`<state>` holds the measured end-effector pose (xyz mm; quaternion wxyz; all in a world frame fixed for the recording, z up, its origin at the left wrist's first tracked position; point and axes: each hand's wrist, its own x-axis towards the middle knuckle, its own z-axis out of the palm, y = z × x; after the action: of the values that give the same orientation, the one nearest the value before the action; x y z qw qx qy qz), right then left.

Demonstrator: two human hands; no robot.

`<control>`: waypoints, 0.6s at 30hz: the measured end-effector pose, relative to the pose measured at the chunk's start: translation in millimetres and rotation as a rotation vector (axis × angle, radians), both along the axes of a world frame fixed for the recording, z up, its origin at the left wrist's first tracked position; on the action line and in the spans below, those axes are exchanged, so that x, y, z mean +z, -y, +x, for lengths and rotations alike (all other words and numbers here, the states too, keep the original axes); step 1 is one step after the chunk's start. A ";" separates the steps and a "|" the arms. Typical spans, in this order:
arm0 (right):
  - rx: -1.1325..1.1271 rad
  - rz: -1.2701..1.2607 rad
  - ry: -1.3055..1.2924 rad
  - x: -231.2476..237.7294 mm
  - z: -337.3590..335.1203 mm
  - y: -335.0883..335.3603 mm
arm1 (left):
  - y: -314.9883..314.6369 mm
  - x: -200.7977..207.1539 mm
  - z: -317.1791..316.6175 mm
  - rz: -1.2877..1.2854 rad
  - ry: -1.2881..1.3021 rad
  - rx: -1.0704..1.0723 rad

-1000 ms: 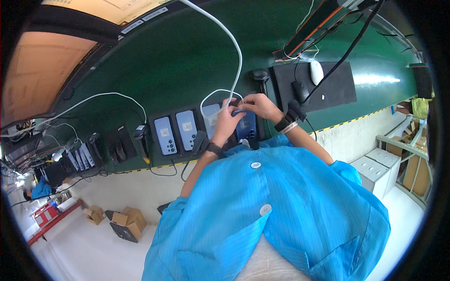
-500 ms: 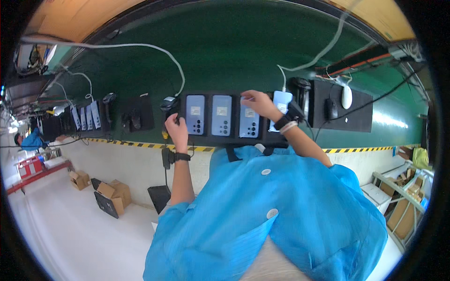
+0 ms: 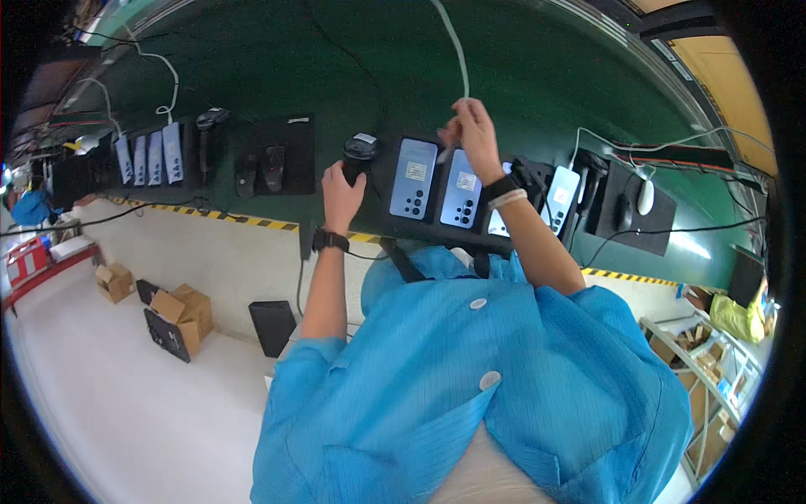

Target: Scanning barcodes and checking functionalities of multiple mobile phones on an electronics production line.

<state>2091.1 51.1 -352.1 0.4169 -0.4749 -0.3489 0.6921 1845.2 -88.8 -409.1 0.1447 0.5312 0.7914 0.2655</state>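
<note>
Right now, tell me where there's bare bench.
Green benchtop is bare beyond the smartphones on either side of the white cable at the right hand. Crowded: their row, and the barcode scanner at the left hand.

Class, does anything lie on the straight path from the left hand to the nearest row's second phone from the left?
Yes: that row's leftmost phone lies between the left hand and the second phone.

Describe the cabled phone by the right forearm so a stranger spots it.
On the green bench, find the phone row nearest the blue jacket. At its right end lies the phone. Only this one has a black scanner immediately right and white cable at its top.
</note>
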 end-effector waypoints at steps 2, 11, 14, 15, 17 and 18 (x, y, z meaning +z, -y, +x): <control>0.108 0.057 0.357 17.7 15.2 11.2 | -22.4 5.8 -1.8 -0.340 0.362 -0.006; 0.426 0.692 1.230 -47.6 5.4 57.1 | 9.3 51.2 2.8 -0.345 0.595 -0.173; 0.410 0.689 1.209 -47.6 0.8 62.4 | 40.2 56.2 10.6 -0.442 0.695 -0.152; 0.407 0.696 1.208 -49.2 1.6 61.5 | 42.9 57.1 13.6 -0.459 0.663 -0.175; 0.425 0.690 1.182 -53.6 3.6 63.3 | 47.9 57.4 20.1 -0.472 0.630 -0.219; 0.419 0.695 1.182 -53.0 1.7 61.6 | 46.3 57.2 21.9 -0.487 0.596 -0.262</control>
<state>2092.9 -10.5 -405.1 0.1437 -0.5332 -0.8004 0.2333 1867.1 -135.1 -351.9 0.5222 0.4775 0.6800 0.1920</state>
